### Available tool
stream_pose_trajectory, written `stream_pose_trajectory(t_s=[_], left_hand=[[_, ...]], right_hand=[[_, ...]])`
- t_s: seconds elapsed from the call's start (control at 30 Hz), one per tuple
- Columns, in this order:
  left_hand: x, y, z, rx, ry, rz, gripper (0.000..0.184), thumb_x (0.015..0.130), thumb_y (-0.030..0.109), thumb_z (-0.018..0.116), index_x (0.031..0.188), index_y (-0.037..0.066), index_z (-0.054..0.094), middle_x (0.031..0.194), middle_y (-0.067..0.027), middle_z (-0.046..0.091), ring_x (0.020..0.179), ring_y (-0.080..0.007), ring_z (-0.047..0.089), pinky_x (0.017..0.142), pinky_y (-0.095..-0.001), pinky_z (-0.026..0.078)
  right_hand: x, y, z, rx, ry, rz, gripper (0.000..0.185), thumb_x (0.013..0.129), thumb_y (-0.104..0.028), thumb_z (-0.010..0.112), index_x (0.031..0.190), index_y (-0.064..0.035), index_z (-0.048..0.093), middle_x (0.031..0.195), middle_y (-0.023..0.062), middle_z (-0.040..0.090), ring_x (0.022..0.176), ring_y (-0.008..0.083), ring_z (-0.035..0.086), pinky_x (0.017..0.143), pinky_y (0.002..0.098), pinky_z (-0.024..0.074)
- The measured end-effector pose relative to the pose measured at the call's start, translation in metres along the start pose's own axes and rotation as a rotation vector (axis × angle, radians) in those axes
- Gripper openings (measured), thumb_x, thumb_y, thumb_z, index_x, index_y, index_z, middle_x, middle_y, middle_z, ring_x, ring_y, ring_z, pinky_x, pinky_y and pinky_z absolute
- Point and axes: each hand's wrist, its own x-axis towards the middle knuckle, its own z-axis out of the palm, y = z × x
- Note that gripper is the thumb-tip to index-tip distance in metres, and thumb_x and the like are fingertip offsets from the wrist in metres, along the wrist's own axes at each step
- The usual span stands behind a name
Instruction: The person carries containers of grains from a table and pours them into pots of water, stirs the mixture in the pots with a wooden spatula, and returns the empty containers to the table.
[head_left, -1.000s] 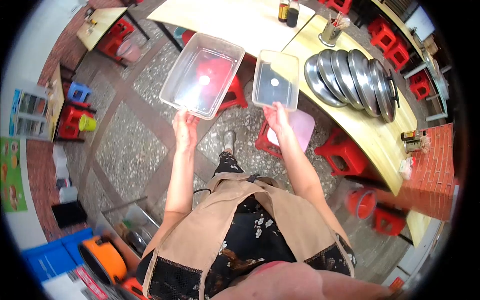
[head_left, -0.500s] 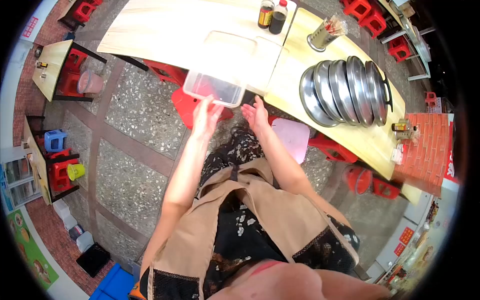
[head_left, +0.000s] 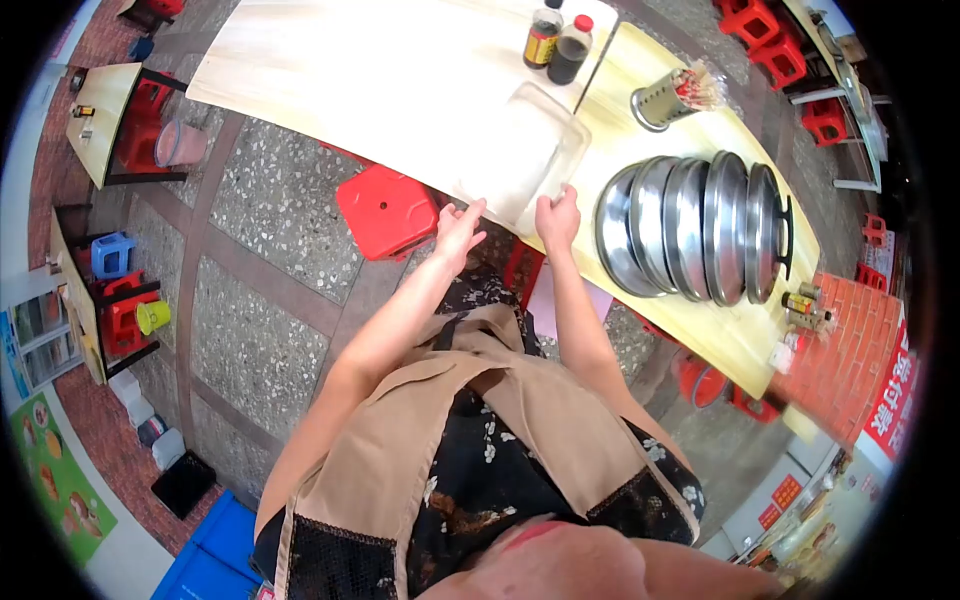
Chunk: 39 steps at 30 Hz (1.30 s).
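Probably light, stiff and slick, the clear container (head_left: pixel 545 150) sits at one o'clock; the right hand (head_left: pixel 558 218) pinches its rim, a sound hold, the left hand (head_left: pixel 460 236) loosely open nearby.

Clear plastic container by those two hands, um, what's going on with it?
A person in a tan apron has both hands at a clear plastic container, where two pale tables meet. The right hand is curled at its right edge; the left hand is near its close side. Whether either is gripping is unclear. Two dark bottles stand beyond it, and overlapping round metal pieces lie to its right.
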Motion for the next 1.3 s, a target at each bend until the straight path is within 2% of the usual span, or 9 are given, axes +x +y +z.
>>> stream_pose_trajectory(t_s=[0.3, 0.33, 0.37, 0.47, 0.6, 0.8, 1.07, 1.2, 1.3], left_hand=[[-0.013, -0.018, -0.098, -0.196, 0.004, 0.017, 0.073, 0.082, 0.03, 0.066, 0.138, 0.005, 0.025, 0.126, -0.0094, 0.043, 0.1, -0.0201, 0.051, 0.08, -0.0355, 0.048], [-0.015, -0.033, -0.087, -0.197, 0.013, 0.012, 0.072, 0.083, 0.03, 0.066, 0.137, 0.005, 0.026, 0.124, -0.009, 0.044, 0.099, -0.0199, 0.052, 0.079, -0.035, 0.049], [-0.019, -0.045, -0.084, -0.186, 0.035, 0.005, 0.069, 0.083, 0.029, 0.065, 0.136, 0.006, 0.027, 0.12, -0.0081, 0.046, 0.097, -0.0187, 0.053, 0.077, -0.0338, 0.049], [-0.044, -0.047, -0.148, -0.293, 0.18, 0.199, 0.06, 0.084, 0.023, 0.063, 0.133, 0.005, 0.034, 0.119, -0.0078, 0.047, 0.094, -0.0178, 0.055, 0.079, -0.0324, 0.048], [-0.09, -0.006, -0.208, 0.021, 0.531, 0.915, 0.048, 0.084, 0.012, 0.058, 0.127, 0.002, 0.041, 0.123, -0.0132, 0.044, 0.105, -0.023, 0.053, 0.089, -0.0334, 0.044], [-0.153, 0.058, -0.375, 0.662, 0.885, 1.714, 0.05, 0.077, 0.019, 0.062, 0.124, 0.007, 0.049, 0.13, -0.0157, 0.043, 0.121, -0.0337, 0.042, 0.101, -0.0465, 0.032], [-0.082, 0.073, -0.668, 0.978, 0.769, 1.57, 0.047, 0.084, 0.032, 0.05, 0.126, 0.012, 0.05, 0.13, -0.0115, 0.047, 0.12, -0.0282, 0.045, 0.103, -0.0473, 0.031], [-0.038, 0.138, -0.802, 1.024, 0.838, 1.53, 0.046, 0.087, 0.039, 0.045, 0.124, 0.012, 0.051, 0.129, -0.0122, 0.049, 0.117, -0.0277, 0.048, 0.102, -0.0449, 0.034], [-0.014, 0.177, -0.929, 0.84, 0.904, 0.949, 0.042, 0.086, 0.026, 0.051, 0.125, 0.009, 0.049, 0.128, -0.0167, 0.048, 0.116, -0.0342, 0.047, 0.099, -0.0431, 0.036]], right_hand=[[0.027, 0.045, -0.033, -0.319, 0.068, 0.129, 0.063, 0.073, -0.029, 0.056, 0.129, -0.0038, 0.041, 0.094, 0.0267, 0.062, 0.089, 0.0409, 0.059, 0.08, 0.0477, 0.0453], [0.038, 0.119, -0.036, -0.396, 0.434, -0.269, 0.069, 0.076, -0.038, 0.053, 0.127, 0.007, 0.038, 0.116, 0.0296, 0.052, 0.107, 0.0398, 0.051, 0.092, 0.0483, 0.0375], [0.027, 0.117, -0.072, -0.554, 0.356, 0.012, 0.076, 0.077, -0.045, 0.053, 0.13, 0.0067, 0.036, 0.131, 0.0265, 0.041, 0.119, 0.0395, 0.041, 0.098, 0.052, 0.0297], [0.029, 0.054, -0.059, -0.307, 0.669, -0.429, 0.08, 0.073, -0.04, 0.065, 0.132, 0.0049, 0.035, 0.128, 0.0258, 0.043, 0.115, 0.0416, 0.042, 0.097, 0.0507, 0.0314], [-0.02, -0.07, 0.078, 0.359, 0.102, -0.573, 0.058, 0.087, -0.032, 0.057, 0.13, 0.0037, 0.039, 0.128, 0.0182, 0.046, 0.116, 0.0309, 0.044, 0.098, 0.0448, 0.0333], [-0.286, -0.292, 0.24, 0.861, -1.634, 0.115, 0.049, 0.095, -0.039, 0.036, 0.126, -0.0029, 0.047, 0.128, 0.011, 0.047, 0.116, 0.0234, 0.046, 0.101, 0.0372, 0.0347], [-0.463, -0.418, 0.397, 0.521, -2.077, 0.062, 0.056, 0.096, -0.043, 0.023, 0.133, -0.0026, 0.036, 0.132, 0.0133, 0.044, 0.121, 0.0246, 0.043, 0.105, 0.0414, 0.0312], [-0.467, -0.514, 0.482, 0.625, -2.105, 0.485, 0.055, 0.092, -0.045, 0.036, 0.127, -0.0025, 0.044, 0.121, 0.0136, 0.054, 0.113, 0.0241, 0.051, 0.096, 0.0384, 0.0392], [-0.483, -0.584, 0.57, 0.597, -1.97, 0.309, 0.051, 0.09, -0.046, 0.043, 0.119, -0.005, 0.051, 0.107, 0.0111, 0.062, 0.099, 0.0226, 0.057, 0.088, 0.0358, 0.043]])
